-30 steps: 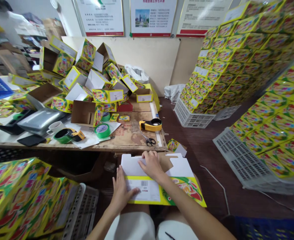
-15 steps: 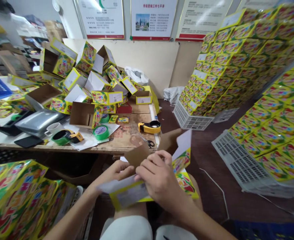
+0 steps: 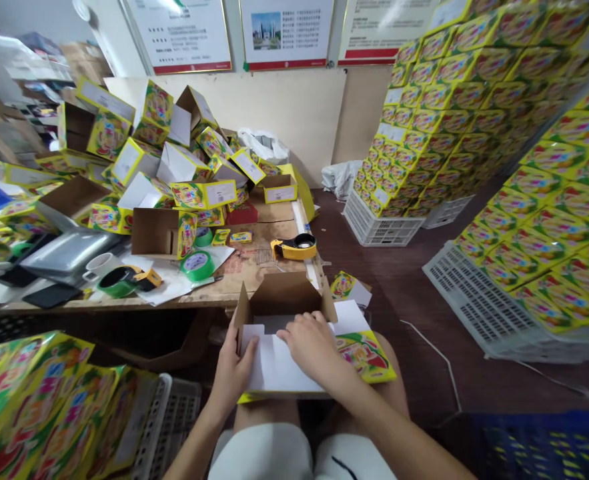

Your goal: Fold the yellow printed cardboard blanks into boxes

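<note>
A cardboard carton [image 3: 284, 370], white-faced on the side toward me and brown inside, sits on my lap with its top flaps standing up. My left hand [image 3: 235, 363] grips its left side, thumb over the white front panel and fingers along the outer wall. My right hand [image 3: 314, 341] is closed over the top edge of that front panel; its fingertips are partly hidden. A printed yellow-green carton panel [image 3: 367, 357] sticks out at the right, over my thigh. Whether it belongs to the same carton I cannot tell.
The table [image 3: 259, 263] ahead carries a heap of open cartons [image 3: 157, 230], a yellow tape dispenser [image 3: 294, 248] and green tape [image 3: 197, 265]. Stacked cartons stand in white crates [image 3: 381, 223] at right; more printed cartons [image 3: 39, 407] are at left. A blue crate [image 3: 544, 427] sits lower right.
The carton has turned upright and opened, its white panel now facing me. My left hand has moved to its left side; my right hand remains on the panel's edge. The view has shifted slightly.
</note>
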Motion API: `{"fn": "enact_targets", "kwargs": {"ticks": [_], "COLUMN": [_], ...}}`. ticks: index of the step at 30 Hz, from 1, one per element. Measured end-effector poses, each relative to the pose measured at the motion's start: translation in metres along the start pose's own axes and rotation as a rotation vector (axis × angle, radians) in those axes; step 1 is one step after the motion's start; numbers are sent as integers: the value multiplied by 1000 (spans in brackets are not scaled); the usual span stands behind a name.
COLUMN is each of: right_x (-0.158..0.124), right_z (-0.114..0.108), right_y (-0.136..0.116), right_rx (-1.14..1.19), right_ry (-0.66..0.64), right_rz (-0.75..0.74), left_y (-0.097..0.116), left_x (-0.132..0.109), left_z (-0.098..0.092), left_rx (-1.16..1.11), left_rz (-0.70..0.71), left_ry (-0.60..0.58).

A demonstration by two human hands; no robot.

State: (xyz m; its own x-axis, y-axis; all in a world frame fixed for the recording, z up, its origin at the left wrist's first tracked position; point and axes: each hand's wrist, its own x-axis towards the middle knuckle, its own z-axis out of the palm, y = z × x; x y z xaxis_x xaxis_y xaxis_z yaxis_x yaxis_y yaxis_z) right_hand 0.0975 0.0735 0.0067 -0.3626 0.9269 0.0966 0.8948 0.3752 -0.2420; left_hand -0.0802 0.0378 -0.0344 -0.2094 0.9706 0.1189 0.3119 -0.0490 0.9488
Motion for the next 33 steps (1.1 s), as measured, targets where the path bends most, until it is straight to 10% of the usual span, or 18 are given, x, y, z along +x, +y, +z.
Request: {"fn": "enact_targets", "kwargs": {"ticks": [9, 15, 21, 24, 29, 33], "right_x": [-60, -67, 2, 30, 20, 8], "right_z": [-25, 5, -22, -30, -6, 13], "right_y": [32, 22, 51, 66, 57, 43], "right_rx": [274, 422, 856, 939, 513, 150], "right_ry": [852, 180, 424, 141, 14, 119], "right_rz": [145, -90, 165, 75, -28, -6], "left_y": [-1, 15, 27, 24, -12, -34], "left_x": [5, 8, 6, 6, 5, 3], "left_z": [6, 21, 20, 15, 5, 7], "left_rx": [548, 790, 727, 531, -109, -225], "left_rz": [390, 534, 525, 457, -69, -315], "left_ry": [-406, -524, -572, -534, 80, 49]}}
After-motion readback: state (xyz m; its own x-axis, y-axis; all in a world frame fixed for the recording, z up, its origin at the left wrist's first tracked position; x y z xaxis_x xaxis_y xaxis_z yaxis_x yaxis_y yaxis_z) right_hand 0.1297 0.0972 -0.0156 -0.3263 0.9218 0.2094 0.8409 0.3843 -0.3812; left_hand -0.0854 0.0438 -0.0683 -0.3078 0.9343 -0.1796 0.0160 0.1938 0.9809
